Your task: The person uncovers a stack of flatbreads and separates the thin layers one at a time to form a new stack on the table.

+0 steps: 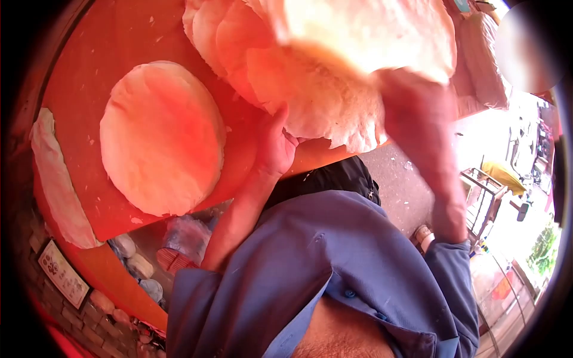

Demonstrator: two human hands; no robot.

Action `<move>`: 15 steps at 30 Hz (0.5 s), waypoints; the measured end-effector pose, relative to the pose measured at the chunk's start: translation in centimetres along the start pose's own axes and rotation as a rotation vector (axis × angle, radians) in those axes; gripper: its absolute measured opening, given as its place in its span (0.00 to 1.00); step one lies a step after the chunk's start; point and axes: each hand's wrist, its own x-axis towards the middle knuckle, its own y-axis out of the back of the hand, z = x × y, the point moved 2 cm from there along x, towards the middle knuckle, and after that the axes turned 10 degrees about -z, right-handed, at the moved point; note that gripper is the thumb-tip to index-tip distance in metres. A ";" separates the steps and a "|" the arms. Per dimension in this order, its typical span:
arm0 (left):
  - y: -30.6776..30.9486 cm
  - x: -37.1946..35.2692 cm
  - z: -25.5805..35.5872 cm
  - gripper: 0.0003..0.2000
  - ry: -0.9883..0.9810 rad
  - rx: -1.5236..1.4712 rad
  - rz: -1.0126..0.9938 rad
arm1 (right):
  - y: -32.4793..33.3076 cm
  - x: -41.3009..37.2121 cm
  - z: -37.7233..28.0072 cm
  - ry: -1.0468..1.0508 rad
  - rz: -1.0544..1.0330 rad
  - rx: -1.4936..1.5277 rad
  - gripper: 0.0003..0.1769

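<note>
A stack of thin round flatbreads [334, 101] lies at the front edge of the red table, its near rim ragged and hanging slightly over. My left hand [277, 143] is at the stack's lower left edge, thumb up and fingers tucked under the rim. Motion blurs my right hand [409, 89], whose fingers are hidden by a raised, brightly lit flatbread [382, 30] that it holds above the stack. To the left, a thick pile of round flatbreads [161, 137] rests apart from both hands.
The red table [77, 77] carries crumbs and a long rolled strip of pale cloth or dough [59, 179] along its left edge. A wrapped bundle [483, 59] sits at the upper right. Beyond are a small wooden stool [483, 194] and a framed sign [62, 273] below left.
</note>
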 end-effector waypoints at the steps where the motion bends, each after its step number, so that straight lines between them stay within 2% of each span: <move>1: -0.3 -0.1 0.1 0.22 -0.004 -0.003 -0.037 | -5.0 -0.4 0.2 0.012 -0.147 0.006 0.03; 3: -0.3 -0.5 -0.1 0.24 -0.001 0.025 -0.051 | -10.2 -1.7 -0.6 0.053 -0.263 0.175 0.02; 7: 0.7 -1.7 -0.7 0.29 0.055 0.030 -0.043 | -9.5 -2.0 -1.7 0.035 -0.221 0.189 0.02; 10: -0.1 -1.6 -0.5 0.29 0.025 0.056 -0.076 | -10.2 -2.0 -2.3 0.142 -0.182 0.172 0.03; 13: 1.1 -1.6 -0.6 0.27 0.014 0.071 -0.057 | -7.3 -1.0 1.7 0.129 -0.166 0.302 0.02; 15: 1.6 -1.9 -0.9 0.26 0.033 0.039 -0.064 | -1.1 0.5 5.2 -0.051 -0.147 0.242 0.05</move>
